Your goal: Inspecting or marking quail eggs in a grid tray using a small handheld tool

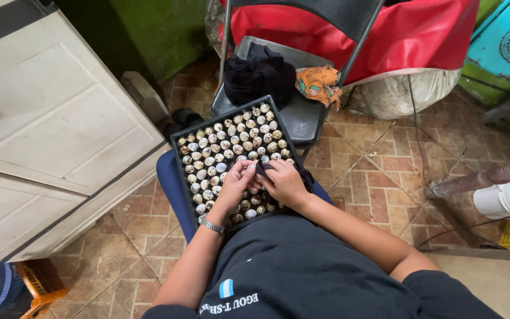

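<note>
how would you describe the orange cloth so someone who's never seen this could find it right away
Start at the black folding chair beyond the tray of speckled eggs that the hands work over. On its seat lie two bundles side by side: a black cloth and, to its right, the orange cloth. It is the smaller, crumpled one, bright orange with green patches, at the seat's right edge.

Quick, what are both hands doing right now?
Left hand: fingers curled on a small speckled egg over the black tray.
Right hand: closed on a dark cloth.
</note>
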